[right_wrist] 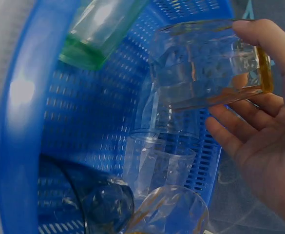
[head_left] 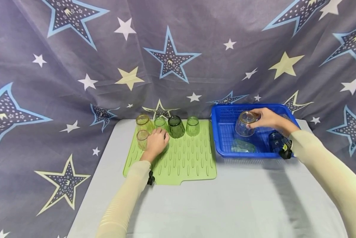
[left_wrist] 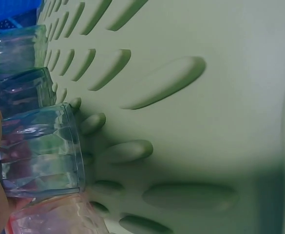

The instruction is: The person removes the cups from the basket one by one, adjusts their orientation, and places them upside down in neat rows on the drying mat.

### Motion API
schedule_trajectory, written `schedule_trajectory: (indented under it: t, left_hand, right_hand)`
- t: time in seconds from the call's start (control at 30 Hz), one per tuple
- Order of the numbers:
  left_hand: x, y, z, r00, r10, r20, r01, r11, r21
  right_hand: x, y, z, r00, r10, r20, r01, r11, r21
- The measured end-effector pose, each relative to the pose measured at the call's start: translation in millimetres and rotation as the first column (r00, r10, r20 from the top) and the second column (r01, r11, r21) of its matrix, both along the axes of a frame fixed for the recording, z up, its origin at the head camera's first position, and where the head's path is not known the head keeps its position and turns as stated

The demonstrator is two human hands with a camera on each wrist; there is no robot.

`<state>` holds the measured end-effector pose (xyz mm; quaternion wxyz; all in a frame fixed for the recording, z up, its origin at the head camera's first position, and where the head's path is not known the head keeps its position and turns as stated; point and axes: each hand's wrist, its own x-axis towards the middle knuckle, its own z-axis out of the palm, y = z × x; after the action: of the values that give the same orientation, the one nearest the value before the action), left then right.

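My right hand grips a clear glass with an amber-tinted base over the blue basket. The glass is mouth down, thumb and fingers around its base end. On the green drying mat, my left hand has its fingers over the base of an upturned clear glass, which the hand hides in the head view. A pinkish glass stands right beside it. Behind are a yellowish glass, a green glass, a dark glass and another green glass.
Inside the basket lie a pale green glass, a dark blue glass and clear glasses. The basket stands right of the mat on a white table. A star-patterned curtain hangs behind.
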<state>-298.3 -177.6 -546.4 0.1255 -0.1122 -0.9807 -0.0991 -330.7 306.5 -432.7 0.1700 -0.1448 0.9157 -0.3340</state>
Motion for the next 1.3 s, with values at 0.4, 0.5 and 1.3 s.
schedule_trajectory:
  t: [0.4,0.5,1.3]
  left_hand:
    - [-0.8,0.1,-0.7,1.000,-0.003,-0.018,0.003,1.000,0.016]
    - [-1.4,0.6,-0.5,1.000,0.003,-0.009,-0.003,1.000,0.012]
    - [5.0,0.2,-1.9,0.999,0.000,-0.036,0.001,1.000,0.027]
  right_hand:
    - [-3.7,1.2,-2.2,0.995,-0.074,0.060,0.079,0.992,-0.096]
    - [-4.4,1.4,-3.8,0.994,-0.087,0.063,0.094,0.988,-0.124]
    - [2.3,-0.8,-12.7,0.982,-0.179,0.053,0.186,0.960,-0.209]
